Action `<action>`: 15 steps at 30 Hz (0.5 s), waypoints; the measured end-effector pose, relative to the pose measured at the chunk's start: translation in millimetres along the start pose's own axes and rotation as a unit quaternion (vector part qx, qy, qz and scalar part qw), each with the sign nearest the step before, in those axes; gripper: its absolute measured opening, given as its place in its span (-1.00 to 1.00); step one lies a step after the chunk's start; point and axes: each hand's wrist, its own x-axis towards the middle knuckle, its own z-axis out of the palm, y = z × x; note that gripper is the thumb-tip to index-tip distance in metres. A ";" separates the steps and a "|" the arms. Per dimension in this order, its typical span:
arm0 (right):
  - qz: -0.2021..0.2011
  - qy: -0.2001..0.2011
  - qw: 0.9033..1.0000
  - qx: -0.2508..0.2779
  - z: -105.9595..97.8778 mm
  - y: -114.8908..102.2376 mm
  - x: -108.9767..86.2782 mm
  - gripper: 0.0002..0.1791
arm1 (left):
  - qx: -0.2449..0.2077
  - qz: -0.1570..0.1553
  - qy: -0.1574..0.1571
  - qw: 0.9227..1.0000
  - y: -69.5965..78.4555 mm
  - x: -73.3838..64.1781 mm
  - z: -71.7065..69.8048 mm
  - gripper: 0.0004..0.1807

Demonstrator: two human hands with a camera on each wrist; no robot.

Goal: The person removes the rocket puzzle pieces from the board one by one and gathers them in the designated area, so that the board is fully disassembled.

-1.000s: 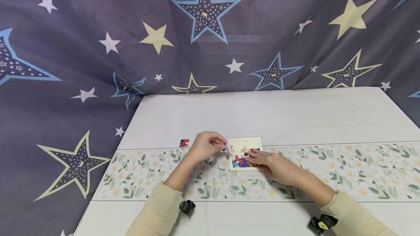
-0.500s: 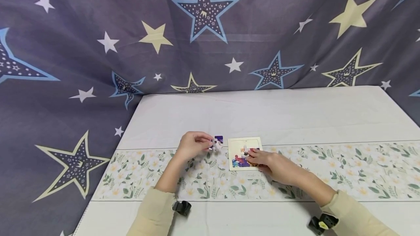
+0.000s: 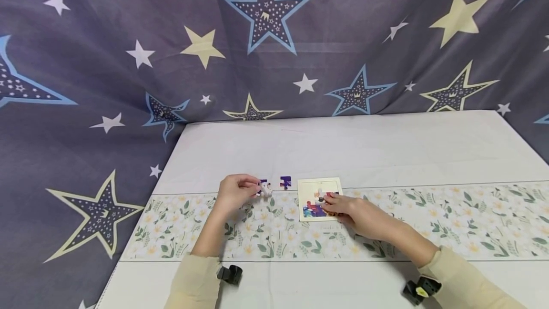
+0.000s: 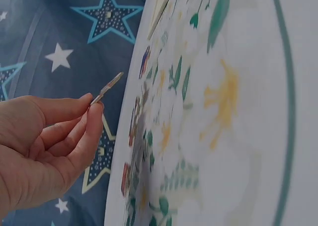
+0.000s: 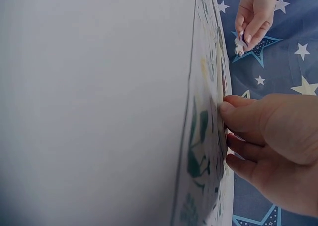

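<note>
My left hand (image 3: 233,193) pinches a small white-and-purple jigsaw piece (image 3: 266,189) between thumb and fingertips, above the table left of the puzzle board. In the left wrist view this piece (image 4: 107,89) appears nearly edge-on, tilted. Near the board's upper left lies a loose purple jigsaw piece (image 3: 285,182). My right hand (image 3: 358,212) holds the square cream-framed puzzle board (image 3: 306,186) at its right side, fingertips over the picture and thumb by the near edge. Colourful pieces fill the board's lower part; some are hidden under those fingers.
Several loose pieces lie along the table in the left wrist view, including a reddish jigsaw piece (image 4: 125,179). A floral strip (image 3: 429,223) crosses the white table (image 3: 343,147). Behind hangs a dark star-patterned curtain (image 3: 326,23).
My left hand has moved left, away from the board, with a piece in its fingers. A purple piece now lies apart on the table. My right hand stays at the board.
</note>
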 end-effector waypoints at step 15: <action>-0.002 -0.001 1.000 -0.003 -0.8 -1.1 0.4 -0.53 | 0.063 -0.075 0.019 0.995 -23.5 -10.2 -31.0 -0.86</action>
